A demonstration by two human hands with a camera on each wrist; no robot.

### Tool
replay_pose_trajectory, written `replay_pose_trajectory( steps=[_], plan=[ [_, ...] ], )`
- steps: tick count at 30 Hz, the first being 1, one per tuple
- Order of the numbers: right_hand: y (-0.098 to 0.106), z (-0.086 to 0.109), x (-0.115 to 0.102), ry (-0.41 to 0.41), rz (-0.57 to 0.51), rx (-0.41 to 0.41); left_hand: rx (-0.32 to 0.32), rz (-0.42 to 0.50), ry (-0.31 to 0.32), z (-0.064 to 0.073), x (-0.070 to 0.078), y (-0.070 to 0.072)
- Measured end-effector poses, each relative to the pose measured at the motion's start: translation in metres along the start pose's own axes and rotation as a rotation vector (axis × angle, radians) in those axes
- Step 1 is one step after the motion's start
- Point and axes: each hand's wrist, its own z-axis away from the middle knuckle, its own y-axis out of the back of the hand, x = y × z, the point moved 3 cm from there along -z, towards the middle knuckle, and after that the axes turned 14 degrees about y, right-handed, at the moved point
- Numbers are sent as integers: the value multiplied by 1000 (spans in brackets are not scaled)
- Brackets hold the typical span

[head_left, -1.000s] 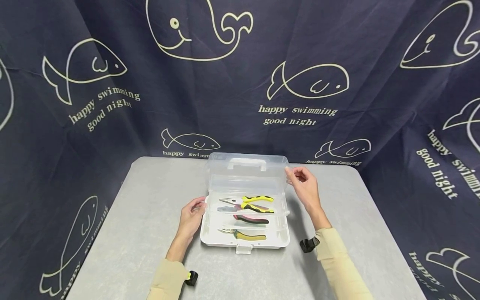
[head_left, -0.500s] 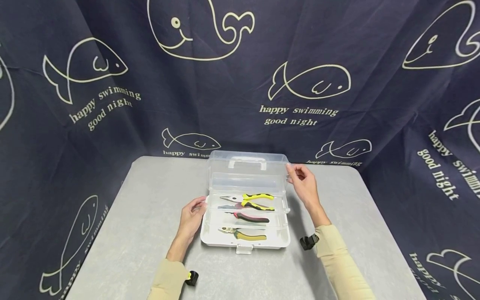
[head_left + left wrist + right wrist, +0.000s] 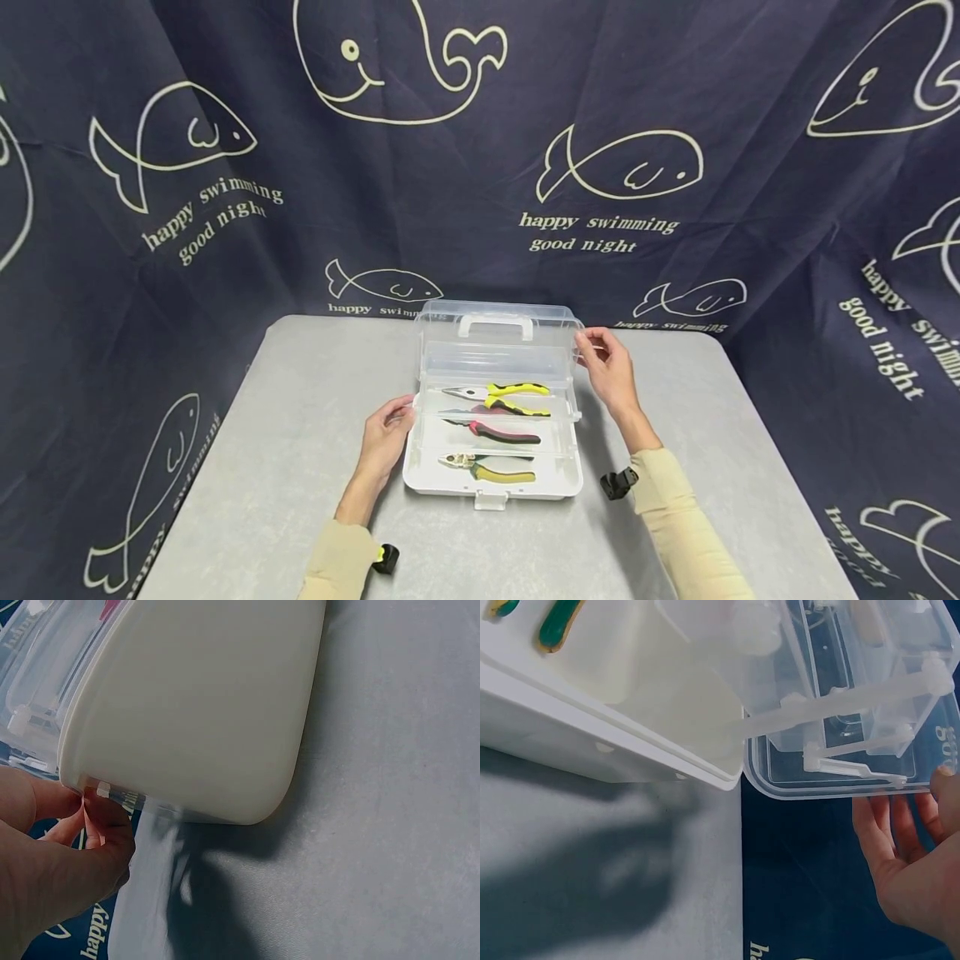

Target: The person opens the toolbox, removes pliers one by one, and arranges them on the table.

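A white toolbox [image 3: 566, 479] stands on the table with its clear lid [image 3: 555, 329] raised and leaning back. My left hand [image 3: 381, 442] pinches the box's rear left corner, thumb and fingertips meeting there in the left wrist view. At the right, my right hand [image 3: 611, 375] holds the lid's side edge, thumb on one face and fingers behind it. Long-nose pliers [image 3: 517, 389] with yellow-black handles lie on a clear inner tray. Pliers with red-black handles [image 3: 506, 435] show below them. Combination pliers [image 3: 504, 476] with olive-yellow handles lie in the front of the box.
The grey table [image 3: 300, 433] extends around the box. A dark blue curtain [image 3: 465, 208] with fish drawings hangs close behind the lid. Clear hinge arms [image 3: 840, 705] link trays and lid at the right. A white latch [image 3: 491, 500] juts from the front.
The lid has tipped slightly farther back, and the clear trays with the yellow-black and red-black pliers have shifted a little rearward. Both hands keep their holds; the right has barely moved.
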Motion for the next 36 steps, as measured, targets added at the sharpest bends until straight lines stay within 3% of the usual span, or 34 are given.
replay_pose_trajectory(
  steps=[8, 14, 29, 36],
  plan=[
    [-1, -2, 4, -5, -38, -47, 12, -1, -4, 1, 2, 0],
    [-2, 0, 10, -32, -9, -123, 21, -8, 2, 1, 1, -1],
    [-5, -5, 23, 9, 37, -180, 37, -14, -16, 0, 0, -3],
    [-7, -4, 9, 25, 90, -202, 43, -12, -10, 2, 1, -3]
  ],
)
